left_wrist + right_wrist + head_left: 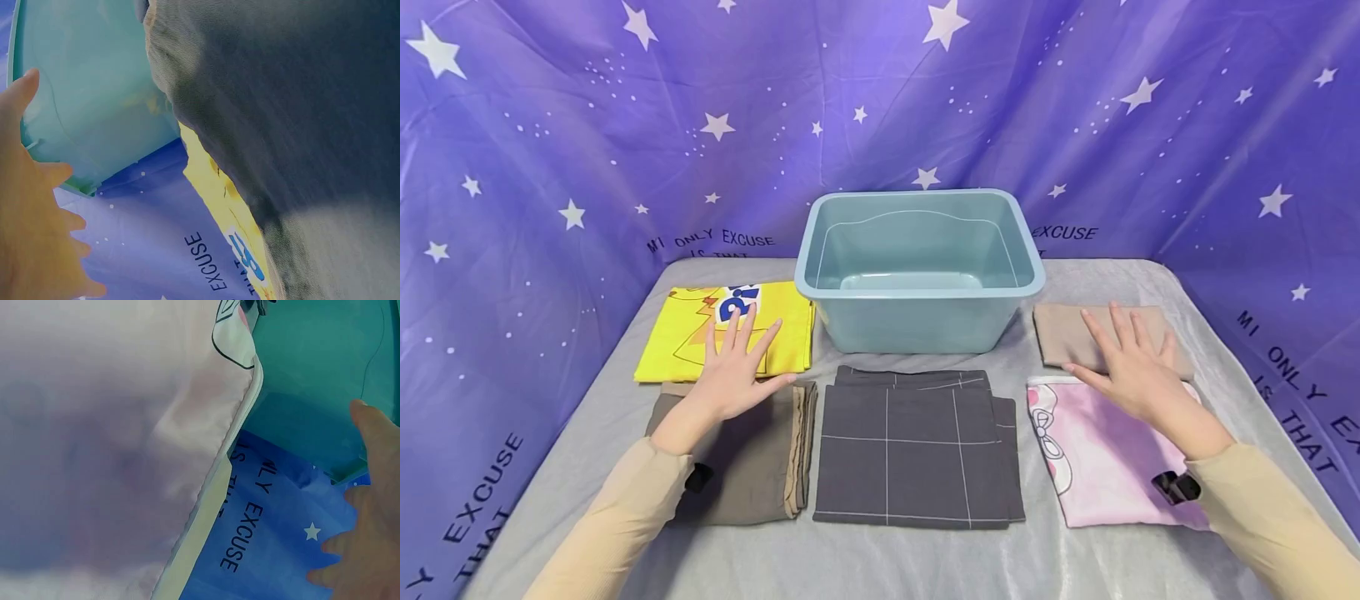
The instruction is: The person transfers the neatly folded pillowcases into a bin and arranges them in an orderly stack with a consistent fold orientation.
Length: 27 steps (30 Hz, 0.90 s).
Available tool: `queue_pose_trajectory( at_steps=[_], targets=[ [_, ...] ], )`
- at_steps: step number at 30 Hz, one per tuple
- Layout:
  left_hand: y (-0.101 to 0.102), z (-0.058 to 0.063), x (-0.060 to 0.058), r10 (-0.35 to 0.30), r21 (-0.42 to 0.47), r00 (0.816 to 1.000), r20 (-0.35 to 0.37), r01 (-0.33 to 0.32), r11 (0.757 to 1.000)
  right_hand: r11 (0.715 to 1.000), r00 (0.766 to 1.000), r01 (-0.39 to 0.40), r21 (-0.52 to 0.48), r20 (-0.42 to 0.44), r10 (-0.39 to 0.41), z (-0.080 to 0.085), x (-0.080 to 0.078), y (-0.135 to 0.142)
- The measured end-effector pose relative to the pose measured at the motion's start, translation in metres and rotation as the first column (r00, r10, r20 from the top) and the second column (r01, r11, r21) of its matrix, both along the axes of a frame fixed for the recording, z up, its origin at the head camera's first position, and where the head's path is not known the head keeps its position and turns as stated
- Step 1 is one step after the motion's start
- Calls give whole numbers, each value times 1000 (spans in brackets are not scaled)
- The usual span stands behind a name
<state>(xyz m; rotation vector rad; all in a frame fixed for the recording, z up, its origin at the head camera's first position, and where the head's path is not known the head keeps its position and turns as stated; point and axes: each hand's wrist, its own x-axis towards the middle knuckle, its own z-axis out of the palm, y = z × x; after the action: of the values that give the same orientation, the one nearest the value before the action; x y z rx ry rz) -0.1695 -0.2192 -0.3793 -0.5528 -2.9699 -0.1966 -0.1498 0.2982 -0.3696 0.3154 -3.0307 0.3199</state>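
In the head view my left hand (730, 379) is spread palm down over the folded yellow cloth (786, 337) with a cartoon print and the folded brown cloth (737, 475) in front of it. My right hand (1135, 371) is likewise spread, fingers straight, above the folded beige cloth (1056, 333) and the folded pink cloth (1120, 450) with a bow print. Neither hand holds anything. Between the hands lies a folded dark grey cloth (917, 475) with white grid lines. Both wrist views show the hands with fingers spread in front of the tub.
A blue-green plastic tub (917, 321) stands at the back middle of the table, behind the dark grey cloth. Grey fabric (925, 567) covers the table. A purple star-patterned curtain (880, 75) surrounds the back and sides.
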Motion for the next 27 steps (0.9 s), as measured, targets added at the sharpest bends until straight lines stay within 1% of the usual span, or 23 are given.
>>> queue_pose_trajectory(
  at_steps=[6, 11, 16, 19, 21, 24, 27],
  targets=[
    [2, 1, 3, -32, 31, 999, 0, 32, 999, 999, 999, -36, -29, 0, 36, 4, 3, -3],
    [5, 1, 6, -44, 81, 999, 15, 43, 996, 995, 997, -74, -65, 6, 75, 5, 7, -8],
    [8, 2, 9, -63, 142, 997, 36, 57, 988, 990, 995, -94, -107, 19, 96, 3, 9, -9],
    [10, 1, 11, -81, 195, 996, 44, 71, 978, 984, 993, -111, -137, 20, 115, 3, 10, -11],
    [11, 0, 12, -96, 240, 994, 46, 82, 967, 977, 991, -127, -171, 21, 132, 3, 11, -12],
    [13, -2, 14, -111, 309, 992, 58, 88, 947, 960, 988, -144, -241, 28, 155, 1, 13, -15],
    [15, -3, 17, -122, 374, 988, 92, 79, 924, 937, 984, -150, -314, 39, 171, -1, 15, -17]
  ],
)
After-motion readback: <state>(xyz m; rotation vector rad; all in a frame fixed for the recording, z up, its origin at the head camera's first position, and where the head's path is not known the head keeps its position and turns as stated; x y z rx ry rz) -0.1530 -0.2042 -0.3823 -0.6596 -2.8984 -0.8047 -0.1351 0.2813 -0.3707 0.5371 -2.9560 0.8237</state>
